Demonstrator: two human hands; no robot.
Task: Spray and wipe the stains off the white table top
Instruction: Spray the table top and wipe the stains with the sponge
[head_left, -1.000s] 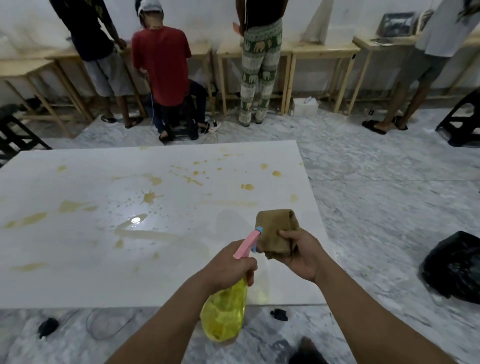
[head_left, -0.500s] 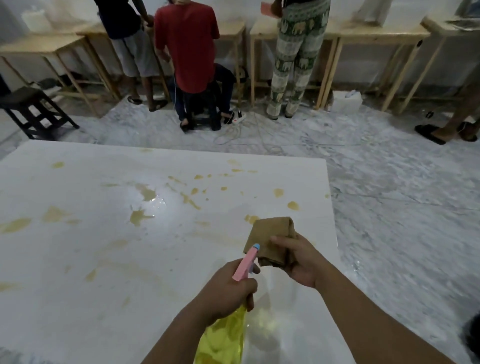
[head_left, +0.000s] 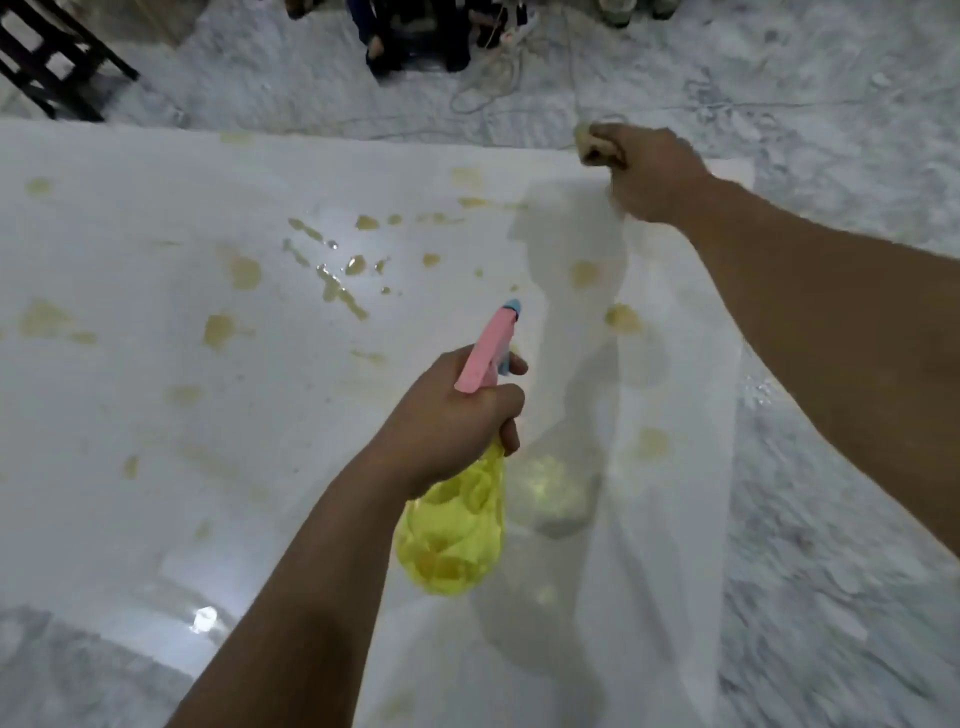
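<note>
Left hand (head_left: 457, 415) grips the bottle (head_left: 457, 535) by its neck over the desk (head_left: 156, 415); light, likely slick; right hand (head_left: 649, 171) clenches the soft cloth (head_left: 595, 143) ahead; stains (head_left: 244, 270) lie left of both.

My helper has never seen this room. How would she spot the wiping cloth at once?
Find the big white table top. At its far right corner, the right hand grips a crumpled brown cloth, unlike the yellow spray bottle in the left hand.
</note>
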